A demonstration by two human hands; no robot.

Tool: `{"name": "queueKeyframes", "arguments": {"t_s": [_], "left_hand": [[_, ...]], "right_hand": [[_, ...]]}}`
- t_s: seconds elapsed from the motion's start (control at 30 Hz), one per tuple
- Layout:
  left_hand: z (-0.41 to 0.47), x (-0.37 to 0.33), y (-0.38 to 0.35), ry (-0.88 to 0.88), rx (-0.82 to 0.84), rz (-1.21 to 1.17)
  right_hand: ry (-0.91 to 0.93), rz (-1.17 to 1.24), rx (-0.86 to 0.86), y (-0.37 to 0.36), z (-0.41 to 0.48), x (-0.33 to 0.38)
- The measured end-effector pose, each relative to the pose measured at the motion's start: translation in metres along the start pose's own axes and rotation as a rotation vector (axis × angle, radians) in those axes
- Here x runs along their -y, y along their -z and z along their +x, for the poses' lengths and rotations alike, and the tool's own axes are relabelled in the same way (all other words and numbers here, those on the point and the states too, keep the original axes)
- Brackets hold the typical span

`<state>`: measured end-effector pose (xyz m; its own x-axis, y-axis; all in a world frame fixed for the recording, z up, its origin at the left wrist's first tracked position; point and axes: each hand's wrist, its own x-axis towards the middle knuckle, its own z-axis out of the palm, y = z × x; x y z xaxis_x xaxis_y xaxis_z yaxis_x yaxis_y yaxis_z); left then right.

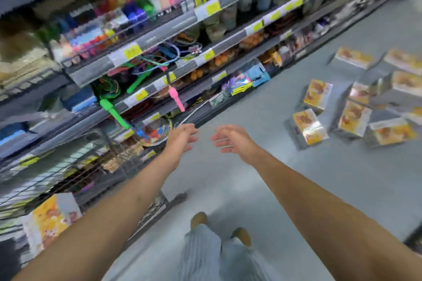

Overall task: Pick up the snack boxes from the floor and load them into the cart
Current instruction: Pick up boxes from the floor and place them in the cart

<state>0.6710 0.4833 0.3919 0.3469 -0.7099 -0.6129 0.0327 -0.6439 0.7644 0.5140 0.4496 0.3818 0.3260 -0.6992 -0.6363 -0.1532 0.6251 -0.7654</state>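
Note:
Several yellow-and-silver snack boxes (356, 100) lie scattered on the grey floor at the right. The nearest one (309, 126) rests tilted, a little right of my hands. My left hand (182, 138) and my right hand (230, 139) reach forward side by side above the floor, fingers spread, both empty. A wire cart (68, 173) stands at the lower left under my left forearm. One yellow snack box (51, 219) shows inside the cart. The whole view is motion-blurred.
Store shelves (159, 43) full of colourful goods with yellow price tags run along the left and back. Green (114, 112) and pink (177, 98) handled items hang off the shelf edge near my left hand. My feet (219, 228) stand on the grey aisle floor.

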Motion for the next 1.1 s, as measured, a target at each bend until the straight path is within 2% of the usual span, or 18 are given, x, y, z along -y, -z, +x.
{"name": "queueKeyframes", "arguments": {"t_s": [0.23, 0.37, 0.5, 0.73, 1.1], "left_hand": [[0.028, -0.027, -0.142, 0.012, 0.233, 0.181], [0.054, -0.056, -0.221, -0.003, 0.381, 0.305], [0.094, -0.089, -0.293, 0.011, 0.461, 0.416], [0.182, -0.105, -0.409, 0.129, 0.536, 0.486], [0.258, -0.085, -0.568, 0.354, 0.454, 0.452]], "right_hand": [[-0.049, 0.151, -0.2, 0.134, 0.006, -0.017], [-0.088, 0.213, -0.296, 0.208, 0.027, -0.014], [-0.132, 0.26, -0.408, 0.278, 0.065, -0.005], [-0.23, 0.225, -0.482, 0.384, 0.14, -0.006], [-0.367, 0.238, -0.52, 0.532, 0.233, -0.036]]}}
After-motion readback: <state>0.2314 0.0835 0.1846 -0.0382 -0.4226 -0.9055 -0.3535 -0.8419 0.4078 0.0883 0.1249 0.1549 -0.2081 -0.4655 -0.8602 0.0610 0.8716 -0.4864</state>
